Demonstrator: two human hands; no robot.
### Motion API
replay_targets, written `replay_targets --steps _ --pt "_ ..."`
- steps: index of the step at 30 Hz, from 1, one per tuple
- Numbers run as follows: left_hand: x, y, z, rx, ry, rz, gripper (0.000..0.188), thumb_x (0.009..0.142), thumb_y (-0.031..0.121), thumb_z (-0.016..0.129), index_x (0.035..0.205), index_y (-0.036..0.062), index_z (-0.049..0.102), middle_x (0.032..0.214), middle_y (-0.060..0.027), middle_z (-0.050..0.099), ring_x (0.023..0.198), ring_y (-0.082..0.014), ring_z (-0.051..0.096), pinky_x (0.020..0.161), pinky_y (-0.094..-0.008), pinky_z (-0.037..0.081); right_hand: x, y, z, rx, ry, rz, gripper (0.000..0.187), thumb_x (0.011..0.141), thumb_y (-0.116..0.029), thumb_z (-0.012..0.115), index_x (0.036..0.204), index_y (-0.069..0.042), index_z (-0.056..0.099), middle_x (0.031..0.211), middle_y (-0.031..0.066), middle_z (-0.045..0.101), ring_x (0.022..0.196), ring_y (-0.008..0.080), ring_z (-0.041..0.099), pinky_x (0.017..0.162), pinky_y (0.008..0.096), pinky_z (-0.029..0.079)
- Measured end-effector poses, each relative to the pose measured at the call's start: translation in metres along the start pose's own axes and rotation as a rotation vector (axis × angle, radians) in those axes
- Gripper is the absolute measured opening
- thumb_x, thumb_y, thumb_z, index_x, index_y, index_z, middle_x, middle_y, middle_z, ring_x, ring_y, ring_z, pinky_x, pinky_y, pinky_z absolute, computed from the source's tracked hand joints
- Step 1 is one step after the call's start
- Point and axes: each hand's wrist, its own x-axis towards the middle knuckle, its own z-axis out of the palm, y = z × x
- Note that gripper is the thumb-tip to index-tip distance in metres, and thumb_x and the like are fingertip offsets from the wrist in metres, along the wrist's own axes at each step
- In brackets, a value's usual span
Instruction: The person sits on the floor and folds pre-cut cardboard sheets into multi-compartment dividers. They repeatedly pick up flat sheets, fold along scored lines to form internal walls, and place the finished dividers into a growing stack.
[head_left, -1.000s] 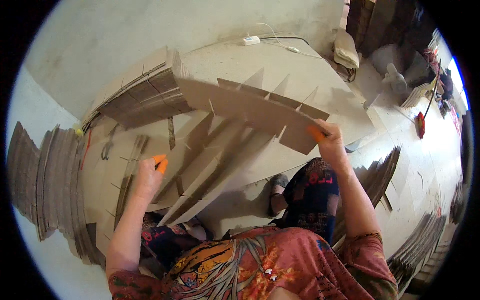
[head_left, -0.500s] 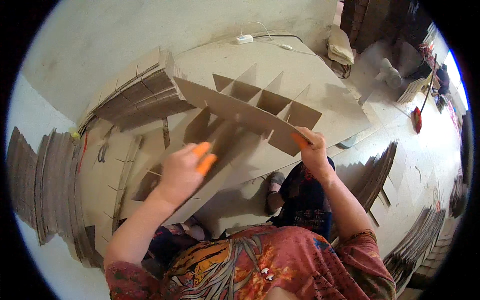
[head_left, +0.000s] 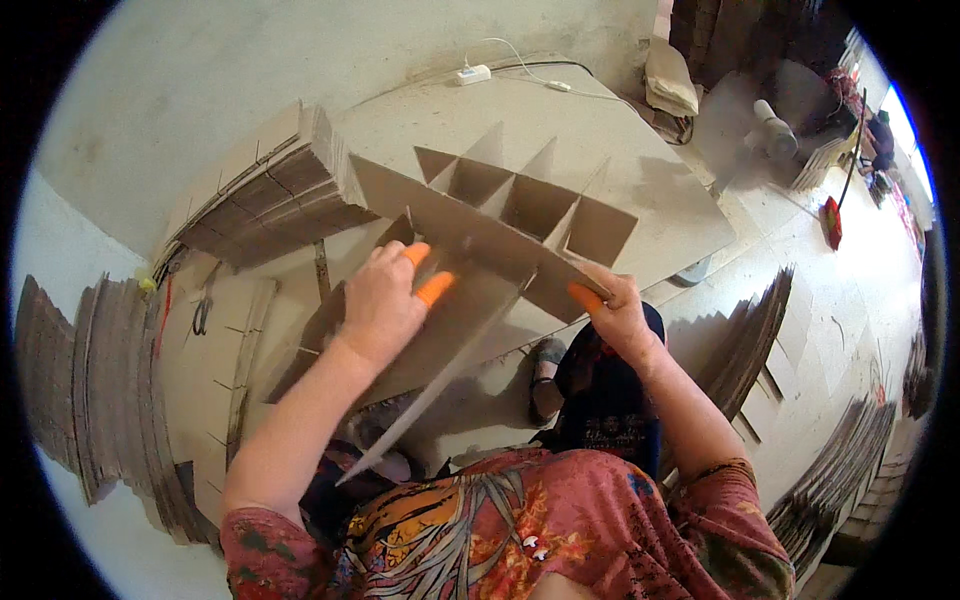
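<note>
Left of all the fingers stand ragged-edged cardboard stacks (head_left: 110,390); next, the orange-capped left hand (head_left: 385,300), its grip unclear to me; between and beyond the fingers, a slotted cardboard grid (head_left: 450,222); then the right hand (head_left: 615,308), pinching its thin edge.

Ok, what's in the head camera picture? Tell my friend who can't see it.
A person's right hand grips one end of a cardboard divider grid over a pale table; the left hand is close to its near side. Both hands wear orange finger covers, and cardboard stacks sit to the left and right.
</note>
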Motion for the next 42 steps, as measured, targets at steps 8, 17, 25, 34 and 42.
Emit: replay_targets --steps 8,17,25,34,42 --pt "-0.001 -0.02 0.037 -0.033 -0.318 -0.177 0.02 0.08 0.015 0.059 0.074 -0.0037 0.057 0.068 -0.0235 0.057 0.064 -0.0408 0.055 0.06 -0.0437 0.044 0.009 -0.041 -0.02 -0.333 -0.327 -0.043 0.056 0.072 0.007 0.055 0.126 -0.007 0.047 0.093 0.0194 0.062 0.079 0.0357 0.062 0.069 0.0332 0.05" --pt "0.004 -0.012 0.027 -0.256 -0.17 -0.099 0.027 0.078 0.024 0.068 0.081 -0.0027 0.062 0.071 -0.0191 0.06 0.067 -0.0345 0.058 0.063 -0.0417 0.046 0.015 -0.042 -0.021 -0.456 -0.361 -0.193 0.058 0.071 0.002 0.054 0.127 -0.005 0.043 0.076 0.0197 0.06 0.067 0.037 0.058 0.059 0.0428 0.047" --pt "0.027 -0.101 0.017 -0.168 -0.376 -0.3 0.022 0.081 0.019 0.063 0.08 -0.002 0.057 0.061 -0.0108 0.051 0.057 -0.0188 0.046 0.055 -0.0369 0.041 0.018 -0.049 -0.025 -0.483 -0.384 -0.188 0.054 0.073 0.0 0.052 0.126 -0.005 0.045 0.074 0.0175 0.059 0.065 0.0358 0.058 0.057 0.0423 0.046" --pt "0.007 -0.083 0.027 -0.362 -0.464 -0.282 0.028 0.082 0.016 0.062 0.067 -0.0024 0.047 0.057 -0.0057 0.033 0.057 -0.0123 0.031 0.049 -0.0331 0.032 0.023 -0.061 -0.018 -0.541 -0.446 -0.145 0.052 0.072 0.003 0.052 0.123 -0.006 0.049 0.074 0.0177 0.058 0.064 0.0363 0.057 0.057 0.0414 0.046" --pt "0.02 -0.152 -0.051 0.056 0.054 -0.355 0.031 0.084 0.026 0.062 0.098 -0.0013 0.059 0.091 -0.0147 0.061 0.085 -0.0255 0.057 0.072 -0.0349 0.045 0.052 -0.036 0.032 -0.652 -0.492 -0.334 0.057 0.068 0.001 0.053 0.124 -0.011 0.051 0.071 0.0141 0.058 0.059 0.0333 0.057 0.054 0.0412 0.047"
